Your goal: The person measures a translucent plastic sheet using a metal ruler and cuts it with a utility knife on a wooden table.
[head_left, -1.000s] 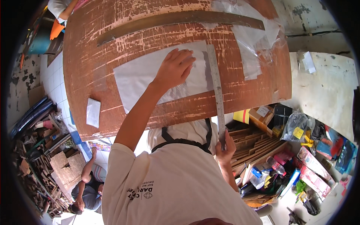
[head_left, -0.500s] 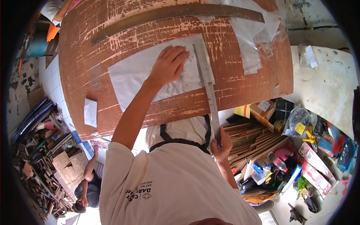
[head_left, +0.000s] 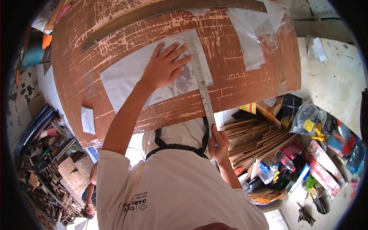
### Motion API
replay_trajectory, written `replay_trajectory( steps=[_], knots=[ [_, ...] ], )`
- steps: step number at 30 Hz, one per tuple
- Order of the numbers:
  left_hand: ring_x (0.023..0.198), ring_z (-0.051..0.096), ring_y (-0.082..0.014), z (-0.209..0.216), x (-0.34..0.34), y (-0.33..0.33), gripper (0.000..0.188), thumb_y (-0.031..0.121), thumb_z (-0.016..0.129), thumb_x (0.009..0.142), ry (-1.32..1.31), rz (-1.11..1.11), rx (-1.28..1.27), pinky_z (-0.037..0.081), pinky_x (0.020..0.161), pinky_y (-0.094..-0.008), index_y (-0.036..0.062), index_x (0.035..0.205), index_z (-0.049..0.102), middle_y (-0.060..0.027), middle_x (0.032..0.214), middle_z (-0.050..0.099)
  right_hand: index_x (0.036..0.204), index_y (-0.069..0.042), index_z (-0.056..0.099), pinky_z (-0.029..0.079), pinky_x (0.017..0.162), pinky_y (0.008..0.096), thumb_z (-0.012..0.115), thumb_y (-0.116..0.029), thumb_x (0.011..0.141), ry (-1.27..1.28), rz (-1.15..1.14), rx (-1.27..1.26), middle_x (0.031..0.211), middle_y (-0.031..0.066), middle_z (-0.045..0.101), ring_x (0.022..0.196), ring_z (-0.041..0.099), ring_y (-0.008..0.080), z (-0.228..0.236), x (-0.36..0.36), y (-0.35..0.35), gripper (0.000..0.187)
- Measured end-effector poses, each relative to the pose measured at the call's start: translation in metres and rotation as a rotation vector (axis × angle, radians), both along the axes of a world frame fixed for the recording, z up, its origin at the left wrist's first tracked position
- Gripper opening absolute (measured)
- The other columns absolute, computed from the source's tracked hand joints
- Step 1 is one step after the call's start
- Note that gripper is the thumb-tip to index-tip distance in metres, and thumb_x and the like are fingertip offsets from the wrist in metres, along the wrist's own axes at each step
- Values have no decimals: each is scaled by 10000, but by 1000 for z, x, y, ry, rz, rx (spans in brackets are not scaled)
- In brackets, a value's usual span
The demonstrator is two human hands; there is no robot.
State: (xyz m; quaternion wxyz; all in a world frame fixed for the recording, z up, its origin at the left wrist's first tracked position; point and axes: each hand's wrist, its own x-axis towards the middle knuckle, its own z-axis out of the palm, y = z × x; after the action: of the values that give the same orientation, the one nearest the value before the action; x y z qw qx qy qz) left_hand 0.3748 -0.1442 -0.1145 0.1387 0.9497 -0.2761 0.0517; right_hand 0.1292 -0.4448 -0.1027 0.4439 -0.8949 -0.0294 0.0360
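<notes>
A whitish translucent plastic sheet (head_left: 126,76) lies flat on the worn brown tabletop (head_left: 230,90). My left hand (head_left: 165,66) rests on it with the fingers spread, just left of a long metal ruler (head_left: 203,90). The ruler lies across the right part of the sheet and sticks out past the table's near edge. There my right hand (head_left: 219,145) grips its near end, fingers closed around it. A strip of the sheet shows to the right of the ruler.
A long dark wooden strip (head_left: 153,19) lies along the far side. Clear plastic sheets (head_left: 249,46) sit at the right, and a small folded white piece (head_left: 87,120) at the left. Wood strips (head_left: 253,134) and clutter fill the floor at right. Another person's arm (head_left: 90,191) shows at lower left.
The ruler has shifted slightly left on the sheet, leaving a wider strip to its right. My left hand's fingers have spread apart. The whole view has shifted a little.
</notes>
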Motion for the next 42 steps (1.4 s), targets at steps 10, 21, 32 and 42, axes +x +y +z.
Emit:
replay_trajectory(
  steps=[10, 21, 32, 42],
  knots=[
    [1451, 397, -234, 1, 3, -2, 412, 246, 552, 997, 10, 4, 5, 225, 1232, -529, 302, 1401, 609, 16, 1587, 437, 1390, -15, 611, 469, 582, 333, 616, 93, 795, 47, 9, -47, 739, 134, 536, 620, 550, 239, -3, -2, -3, 605],
    [1458, 389, -225, -4, 2, 1, 420, 269, 540, 1011, 0, 7, 21, 221, 1238, -529, 329, 1424, 581, 31, 1595, 423, 1336, -10, 655, 473, 599, 318, 620, 91, 770, 39, -23, 12, 755, 133, 555, 626, 553, 234, -1, 2, -3, 576],
    [1445, 405, -241, -6, 1, 6, 434, 276, 490, 1039, 33, 45, -164, 206, 1240, -524, 178, 1460, 528, -31, 1549, 464, 1278, 94, 620, 478, 572, 368, 620, 27, 753, -271, -49, -159, 779, 139, 594, 626, 568, 260, 20, 29, -38, 529],
    [1429, 424, -210, -2, 4, 6, 369, 234, 556, 996, 13, 43, -104, 166, 1251, -544, 152, 1355, 582, -14, 1481, 516, 1209, -73, 699, 477, 572, 409, 759, -203, 881, -489, 155, -450, 803, 127, 629, 623, 606, 318, 72, 237, -84, 358]
  ],
)
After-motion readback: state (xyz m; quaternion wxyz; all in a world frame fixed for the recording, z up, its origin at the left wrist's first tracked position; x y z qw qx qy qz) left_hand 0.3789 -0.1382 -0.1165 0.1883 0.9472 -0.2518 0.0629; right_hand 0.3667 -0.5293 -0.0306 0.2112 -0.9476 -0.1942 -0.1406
